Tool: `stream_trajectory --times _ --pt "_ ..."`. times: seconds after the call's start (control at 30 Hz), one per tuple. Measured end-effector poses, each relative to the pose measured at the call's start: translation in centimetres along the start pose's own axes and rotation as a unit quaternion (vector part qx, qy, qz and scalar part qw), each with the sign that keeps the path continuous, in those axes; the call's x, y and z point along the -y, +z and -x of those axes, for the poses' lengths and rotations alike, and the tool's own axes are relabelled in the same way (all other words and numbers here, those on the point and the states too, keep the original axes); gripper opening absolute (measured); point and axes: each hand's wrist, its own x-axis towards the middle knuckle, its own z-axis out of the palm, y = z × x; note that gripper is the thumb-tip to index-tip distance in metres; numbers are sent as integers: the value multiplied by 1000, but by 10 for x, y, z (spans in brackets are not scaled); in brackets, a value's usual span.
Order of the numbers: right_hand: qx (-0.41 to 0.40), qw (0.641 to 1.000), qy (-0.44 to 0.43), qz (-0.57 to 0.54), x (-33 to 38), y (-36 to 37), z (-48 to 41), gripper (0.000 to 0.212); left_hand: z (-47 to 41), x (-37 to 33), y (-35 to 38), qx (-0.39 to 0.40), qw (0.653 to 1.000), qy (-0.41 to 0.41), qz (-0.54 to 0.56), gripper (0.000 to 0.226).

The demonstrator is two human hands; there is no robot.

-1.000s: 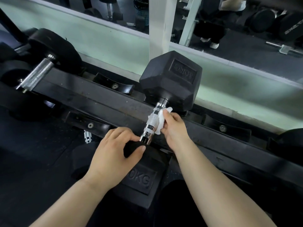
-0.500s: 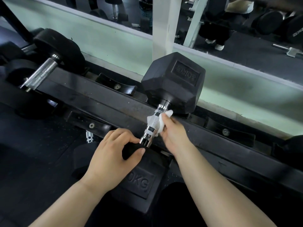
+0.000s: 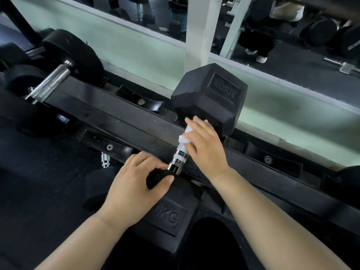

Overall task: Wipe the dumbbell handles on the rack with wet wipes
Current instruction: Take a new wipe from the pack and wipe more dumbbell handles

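A round dumbbell lies leftward. Your left hand grips the near head; your right hand, clasping the wipe round the handle, has slid up.

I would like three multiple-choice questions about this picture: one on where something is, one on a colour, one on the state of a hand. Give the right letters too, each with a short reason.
1. Where on the dumbbell handle is the wet wipe?
A) at the end by the far head
B) at the end nearest the person
C) on the floor

2. What colour is the wet wipe?
A) blue
B) white
C) yellow

3. What is the left hand doing?
A) hanging free
B) holding a second wipe
C) gripping the near head

Answers:
1 A: the right hand wraps it round the handle just below the far head.
2 B: it shows white against the chrome.
3 C: fingers and thumb curl over the top of that head.
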Motion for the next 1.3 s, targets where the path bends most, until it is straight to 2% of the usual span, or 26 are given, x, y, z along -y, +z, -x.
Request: stream_trajectory --times 0.03,0.1,0.17,0.23,0.3,0.33,0.4,0.53,0.63,0.7,0.77,0.83,0.9,0.97,1.0,1.1,1.2,1.3 --pt "-5 999 -4 35 0 3 1 21 0 0 0 0 1000 0 2 38" --pt "26 999 -20 11 5 6 11 10 -1 0 0 -4 1000 8 -3 38" --pt "115 991 -73 -7 11 4 22 15 -1 0 0 -6 1000 18 -10 36" --pt "161 980 -113 2 7 -2 15 24 0 0 -1 -9 1000 19 -10 36" --pt "148 984 -96 39 -2 -6 -3 24 0 0 -1 -11 1000 15 -8 38" --pt "116 989 -72 63 -5 -7 -11 24 0 0 -1 -12 1000 15 -7 38" --pt "125 988 -42 81 -2 -10 -16 29 0 0 -1 -13 1000 17 -9 39" --pt "305 938 -128 102 21 -20 -11 26 -1 1 -1 -23 999 24 -12 37" --pt "281 945 -46 159 15 -18 -35 24 -1 2 -1 -26 999 23 -5 36" --pt "249 947 -28 200 13 -14 -44 23 0 2 -1 -29 999 25 -4 36" --pt "295 937 -43 181 21 -8 -36 23 0 2 -1 -31 999 32 -3 36" --pt "335 936 -77 78 34 -7 -19 21 -1 2 -1 -32 999 25 11 38" --pt "255 961 -103 -11 33 -6 -9 16 0 1 -2 -44 999 16 18 43" --pt "121 988 4 -99 28 -16 -4 11 0 -2 -2 -56 998 8 19 49" --pt "94 985 58 -134 29 -23 -2 8 -1 -4 -4 -54 998 -4 31 53" --pt "112 969 108 -192 41 -32 6 9 -16 -7 -7 -19 998 -38 54 61" --pt "82 955 147 -245 52 -33 4 16 -37 -6 -12 14 999 -36 16 30" --pt "52 936 213 -275 52 -29 18 29 -52 3 -21 12 993 -117 14 13"
